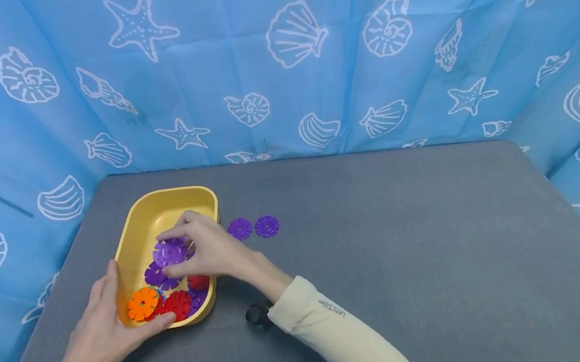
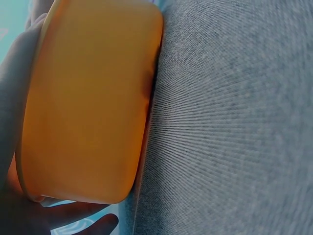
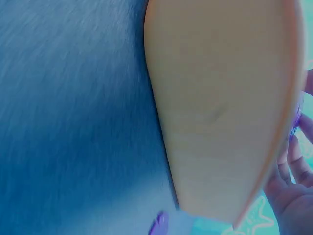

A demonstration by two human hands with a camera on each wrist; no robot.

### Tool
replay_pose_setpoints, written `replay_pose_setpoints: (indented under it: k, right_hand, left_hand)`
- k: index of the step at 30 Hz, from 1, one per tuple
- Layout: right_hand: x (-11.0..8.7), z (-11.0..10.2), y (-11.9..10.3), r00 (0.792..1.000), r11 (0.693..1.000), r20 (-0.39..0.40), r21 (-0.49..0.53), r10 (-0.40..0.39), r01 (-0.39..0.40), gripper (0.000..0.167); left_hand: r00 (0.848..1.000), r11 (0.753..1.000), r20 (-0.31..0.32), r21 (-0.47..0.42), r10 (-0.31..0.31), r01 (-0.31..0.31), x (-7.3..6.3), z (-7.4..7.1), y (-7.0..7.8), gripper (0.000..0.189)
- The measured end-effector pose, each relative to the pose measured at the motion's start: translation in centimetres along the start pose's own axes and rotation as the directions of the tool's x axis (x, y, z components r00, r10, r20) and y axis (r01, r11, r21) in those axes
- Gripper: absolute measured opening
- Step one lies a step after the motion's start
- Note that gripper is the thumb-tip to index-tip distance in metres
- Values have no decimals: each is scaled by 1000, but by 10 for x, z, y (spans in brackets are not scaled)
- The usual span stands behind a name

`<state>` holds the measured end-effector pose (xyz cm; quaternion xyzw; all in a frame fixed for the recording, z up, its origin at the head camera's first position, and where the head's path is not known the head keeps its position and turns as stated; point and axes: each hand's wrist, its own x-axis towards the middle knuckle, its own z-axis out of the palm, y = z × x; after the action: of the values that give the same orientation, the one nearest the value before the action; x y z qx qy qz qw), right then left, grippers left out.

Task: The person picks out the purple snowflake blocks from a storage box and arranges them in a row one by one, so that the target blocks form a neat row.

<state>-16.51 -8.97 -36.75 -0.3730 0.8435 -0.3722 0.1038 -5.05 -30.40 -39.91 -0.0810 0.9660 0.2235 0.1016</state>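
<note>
A yellow plastic tub (image 1: 144, 226) stands at the table's left side, tall in both wrist views. My left hand (image 1: 98, 325) grips its near left corner, thumb along the near rim and fingers on the left wall. Over the tub's middle, my right hand (image 1: 211, 245) pinches a purple notched disc (image 1: 170, 252) between thumb and fingers. Below it lie more purple discs (image 1: 154, 274). An orange disc (image 1: 142, 303) and red discs (image 1: 177, 305) are heaped at the tub's near end. In the right wrist view, the tub wall (image 3: 220, 107) hides part of the right hand (image 3: 293, 181).
Two purple discs (image 1: 266, 226) lie side by side on the grey table (image 1: 412, 250), just right of the tub. A small black object (image 1: 257, 315) is by the right sleeve (image 1: 335, 326). A blue shell-print curtain (image 1: 278, 86) surrounds the table's back and sides.
</note>
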Motion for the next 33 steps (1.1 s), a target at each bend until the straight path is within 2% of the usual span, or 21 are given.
replay_pose_setpoints:
  k: [6, 11, 18, 21, 26, 33]
  right_hand:
    - [-18, -23, 14, 996, 998, -61, 25, 59, -57, 57]
    - [-36, -41, 35, 984, 991, -122, 43, 132, -128, 56]
    - [-59, -62, 66, 960, 980, -210, -38, 185, -197, 56]
    - [-67, -67, 78, 944, 968, -246, -60, 220, -242, 56]
    - [-75, -71, 94, 919, 941, -262, -89, 295, -327, 57]
    - [-82, -72, 109, 906, 920, -248, -108, 343, -377, 58]
  left_hand:
    - [999, 999, 25, 13, -34, 34, 2, 0, 2, 143]
    - [998, 998, 33, 35, -48, 47, 3, -1, 4, 144]
    - [997, 998, 50, 45, -51, 48, 4, -2, 2, 144]
    - [997, 997, 51, 47, -58, 55, 4, -2, 1, 145]
    - [997, 997, 50, 44, -61, 59, 2, -1, 0, 145]
    - [996, 997, 56, 46, -65, 62, 3, -3, 1, 144]
